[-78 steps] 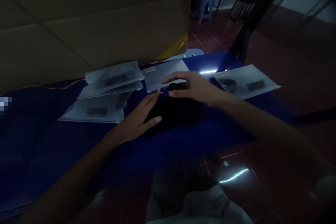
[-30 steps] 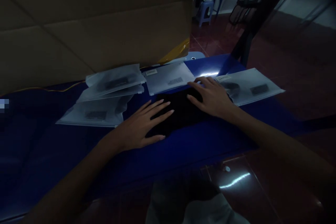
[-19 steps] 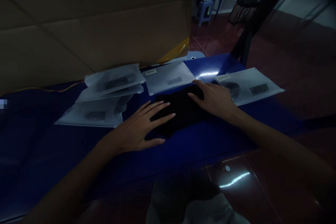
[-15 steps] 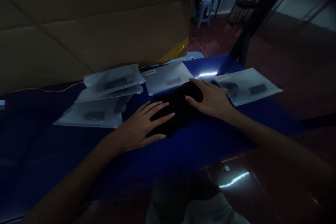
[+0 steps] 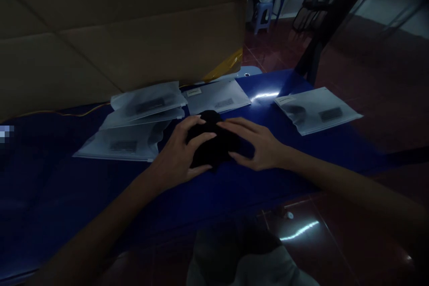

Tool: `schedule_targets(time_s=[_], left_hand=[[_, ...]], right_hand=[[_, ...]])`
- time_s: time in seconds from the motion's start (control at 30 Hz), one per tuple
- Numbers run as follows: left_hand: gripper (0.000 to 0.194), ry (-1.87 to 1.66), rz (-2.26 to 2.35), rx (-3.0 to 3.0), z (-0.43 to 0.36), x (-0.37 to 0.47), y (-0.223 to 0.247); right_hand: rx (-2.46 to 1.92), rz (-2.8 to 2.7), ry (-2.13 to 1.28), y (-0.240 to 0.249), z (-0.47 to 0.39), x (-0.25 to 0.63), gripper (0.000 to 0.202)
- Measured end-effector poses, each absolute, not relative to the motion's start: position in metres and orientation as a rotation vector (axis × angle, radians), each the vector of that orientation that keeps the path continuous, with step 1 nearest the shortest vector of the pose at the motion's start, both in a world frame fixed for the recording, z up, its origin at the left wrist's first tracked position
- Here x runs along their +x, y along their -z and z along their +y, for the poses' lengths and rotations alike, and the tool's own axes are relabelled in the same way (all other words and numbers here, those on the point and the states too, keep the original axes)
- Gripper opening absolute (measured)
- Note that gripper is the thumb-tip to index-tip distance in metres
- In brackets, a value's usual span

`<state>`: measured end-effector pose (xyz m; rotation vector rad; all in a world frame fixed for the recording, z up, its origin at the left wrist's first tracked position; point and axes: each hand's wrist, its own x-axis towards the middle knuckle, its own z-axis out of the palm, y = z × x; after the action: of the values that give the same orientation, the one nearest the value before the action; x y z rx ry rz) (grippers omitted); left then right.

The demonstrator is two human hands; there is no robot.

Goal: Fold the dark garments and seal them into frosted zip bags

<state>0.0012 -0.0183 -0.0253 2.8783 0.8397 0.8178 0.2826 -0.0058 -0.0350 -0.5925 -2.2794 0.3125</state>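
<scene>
A bunched black cloth (image 5: 212, 143) lies on the blue table between my hands; its exact kind cannot be made out in the dim light. My left hand (image 5: 177, 149) grips it from the left, fingers curled over its top and thumb along the near side. From the right, my right hand (image 5: 254, 143) pinches the cloth's other side between fingers and thumb. Just behind the cloth lies a frosted zip bag (image 5: 216, 98) with a small label. Left of my left hand are several more overlapping frosted bags (image 5: 134, 136) with dark contents showing through.
Another frosted bag (image 5: 317, 111) rests on the blue table (image 5: 268, 187) to the right. A large cardboard box (image 5: 134, 49) stands along the back left. A dark metal post (image 5: 315, 60) rises at the table's far right. Beyond, a person sits on a blue stool (image 5: 263, 15).
My right hand has moved left and towards me, drawing the black cloth into a shorter, taller bunch. My left hand's fingers have gone from spread flat to curled around it.
</scene>
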Motion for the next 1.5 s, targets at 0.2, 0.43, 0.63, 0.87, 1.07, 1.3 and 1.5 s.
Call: schedule_targets(time_s=[0.2,0.43,0.63,0.87,1.07,1.3,1.5], left_hand=[[0.086,-0.519,0.963,2.948,-0.018,0.002,0.028],[0.076,-0.437,0.991,2.870,-0.019,-0.003,0.021],[0.068,-0.524,1.077,2.811,-0.018,-0.005,0.026],[0.075,-0.323,1.280,2.623,-0.012,-0.010,0.035],[0.077,-0.337,1.345,2.577,-0.016,-0.008,0.026],[0.049,-0.645,1.319,2.714,-0.013,-0.007,0.029],[0.042,-0.665,1.270,2.810,-0.007,-0.009,0.040]], right_hand=[[-0.299,-2.611,-0.276,0.041,-0.010,0.277,0.055],[-0.560,-2.464,-0.108,0.030,-0.002,0.281,0.031],[-0.709,-2.566,0.025,0.029,-0.004,0.285,0.081],[-0.651,-2.680,0.216,0.027,-0.001,0.288,0.064],[-0.521,-2.647,0.294,0.022,0.003,0.292,0.052],[-0.357,-2.560,0.172,0.024,-0.001,0.292,0.044],[-0.256,-2.545,0.170,0.021,-0.003,0.289,0.034]])
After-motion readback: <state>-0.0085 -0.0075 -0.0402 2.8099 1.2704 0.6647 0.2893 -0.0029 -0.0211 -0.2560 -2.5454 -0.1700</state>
